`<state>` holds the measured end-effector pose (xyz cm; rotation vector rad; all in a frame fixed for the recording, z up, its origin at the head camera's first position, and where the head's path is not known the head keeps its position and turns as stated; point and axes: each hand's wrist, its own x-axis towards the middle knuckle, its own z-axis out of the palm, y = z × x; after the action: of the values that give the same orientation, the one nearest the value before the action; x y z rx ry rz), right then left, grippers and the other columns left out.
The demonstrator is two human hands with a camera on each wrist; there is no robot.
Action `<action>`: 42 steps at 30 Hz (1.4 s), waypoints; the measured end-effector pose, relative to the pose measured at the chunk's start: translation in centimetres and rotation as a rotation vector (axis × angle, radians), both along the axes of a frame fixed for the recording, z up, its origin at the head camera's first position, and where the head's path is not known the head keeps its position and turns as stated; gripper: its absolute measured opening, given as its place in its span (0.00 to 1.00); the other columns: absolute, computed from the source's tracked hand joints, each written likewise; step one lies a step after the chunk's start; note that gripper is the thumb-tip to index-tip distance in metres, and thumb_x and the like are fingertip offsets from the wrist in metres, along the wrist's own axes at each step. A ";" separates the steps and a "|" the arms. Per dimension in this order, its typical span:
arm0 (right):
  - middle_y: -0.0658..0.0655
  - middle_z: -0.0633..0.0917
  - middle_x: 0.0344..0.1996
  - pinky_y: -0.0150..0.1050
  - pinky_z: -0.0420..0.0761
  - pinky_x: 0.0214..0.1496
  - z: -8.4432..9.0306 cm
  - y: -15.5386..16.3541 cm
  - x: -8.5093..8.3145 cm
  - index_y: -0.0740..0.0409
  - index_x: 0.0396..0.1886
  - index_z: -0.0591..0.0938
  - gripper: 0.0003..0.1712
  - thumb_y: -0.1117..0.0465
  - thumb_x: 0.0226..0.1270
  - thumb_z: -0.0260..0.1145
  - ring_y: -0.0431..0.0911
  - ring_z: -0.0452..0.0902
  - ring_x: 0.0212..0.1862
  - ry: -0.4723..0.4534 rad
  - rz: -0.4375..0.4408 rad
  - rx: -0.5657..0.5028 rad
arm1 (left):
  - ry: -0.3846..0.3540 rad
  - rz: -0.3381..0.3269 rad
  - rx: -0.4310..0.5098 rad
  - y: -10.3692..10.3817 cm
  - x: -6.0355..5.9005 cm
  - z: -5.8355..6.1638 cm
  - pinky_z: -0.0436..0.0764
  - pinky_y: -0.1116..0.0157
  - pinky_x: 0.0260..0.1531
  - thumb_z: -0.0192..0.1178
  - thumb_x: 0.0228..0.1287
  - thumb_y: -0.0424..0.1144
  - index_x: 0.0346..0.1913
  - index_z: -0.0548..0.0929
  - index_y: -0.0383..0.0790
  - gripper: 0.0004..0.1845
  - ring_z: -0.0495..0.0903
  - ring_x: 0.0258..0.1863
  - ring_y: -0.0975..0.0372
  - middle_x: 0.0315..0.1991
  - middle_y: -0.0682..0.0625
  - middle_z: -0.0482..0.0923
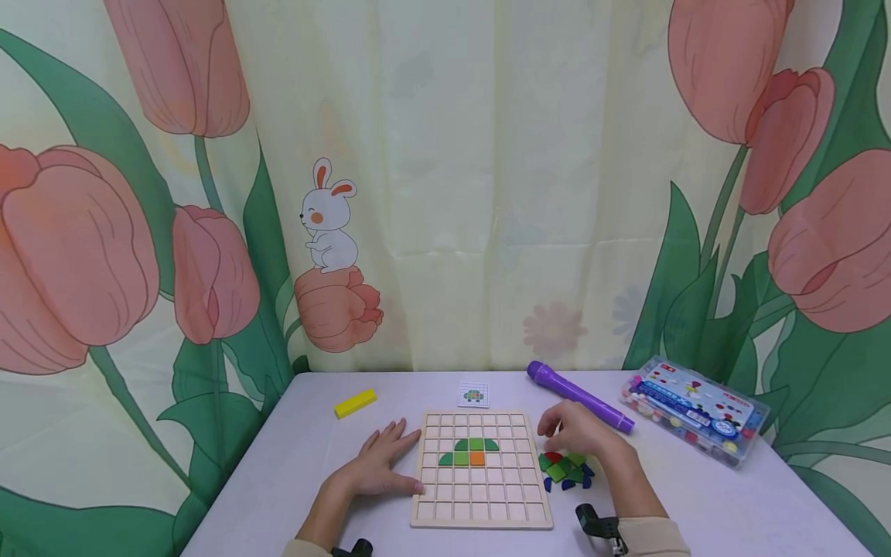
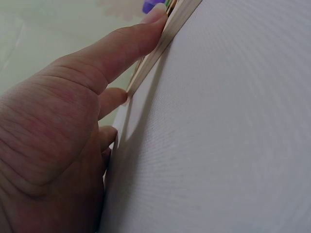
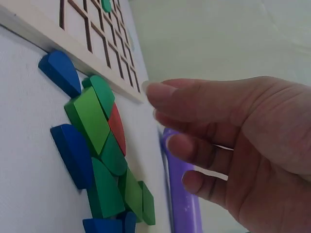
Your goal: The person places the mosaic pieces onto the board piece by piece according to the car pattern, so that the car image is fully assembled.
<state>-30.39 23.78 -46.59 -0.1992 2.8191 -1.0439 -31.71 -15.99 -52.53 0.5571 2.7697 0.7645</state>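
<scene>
Resting flat on the pale tabletop (image 1: pixel 292 456), the person's left hand (image 1: pixel 379 464) lies with fingers spread and straight, its fingertips (image 2: pixel 158 17) pressed against the left edge of the square wooden grid board (image 1: pixel 480 510), which sits in the middle of the table, just in front of the person. On the board a few green pieces and one orange square (image 1: pixel 476 458) form a small figure near its centre. At about three o'clock from the board, touching its right edge, lies a small heap of green, blue and red wooden shape pieces (image 1: pixel 565 470); the right hand (image 1: pixel 578 433) hovers just over the heap's twelve o'clock side, fingers loosely bent and apart, holding nothing that I can see. A purple plastic pen-like tube (image 1: pixel 578 396) lies at one o'clock from the board, a clear plastic box of coloured beads (image 1: pixel 696 408) further out at two o'clock, a small pattern card (image 1: pixel 473 394) at twelve, and a yellow rectangular block (image 1: pixel 355 403) at ten.
</scene>
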 end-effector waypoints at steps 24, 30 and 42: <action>0.50 0.85 0.26 0.39 0.79 0.36 -0.6 0.6 0.1 0.54 0.27 0.88 0.11 0.73 0.53 0.79 0.46 0.77 0.31 -0.065 0.030 0.085 | 0.020 -0.026 0.014 -0.4 -0.1 -0.1 0.40 0.37 0.81 0.72 0.48 0.73 0.80 0.66 0.54 0.57 0.43 0.85 0.44 0.85 0.40 0.50; 0.50 0.85 0.25 0.39 0.79 0.35 -0.8 0.6 0.1 0.54 0.27 0.88 0.10 0.73 0.54 0.78 0.46 0.77 0.30 -0.058 0.030 0.089 | 0.013 -0.024 0.018 -0.4 -0.1 -0.1 0.39 0.37 0.81 0.72 0.48 0.72 0.80 0.66 0.54 0.57 0.43 0.85 0.44 0.85 0.40 0.49; 0.50 0.85 0.25 0.38 0.77 0.32 -1.2 0.7 0.0 0.55 0.27 0.88 0.09 0.73 0.58 0.76 0.46 0.76 0.30 -0.059 0.016 0.075 | 0.007 -0.016 0.013 -0.2 -0.1 -0.1 0.40 0.37 0.81 0.73 0.47 0.72 0.80 0.66 0.54 0.57 0.43 0.85 0.44 0.85 0.40 0.50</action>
<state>-30.36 24.49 -47.76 -0.1795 2.7929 -0.9237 -31.77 -16.21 -52.66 0.5853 2.7652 0.7785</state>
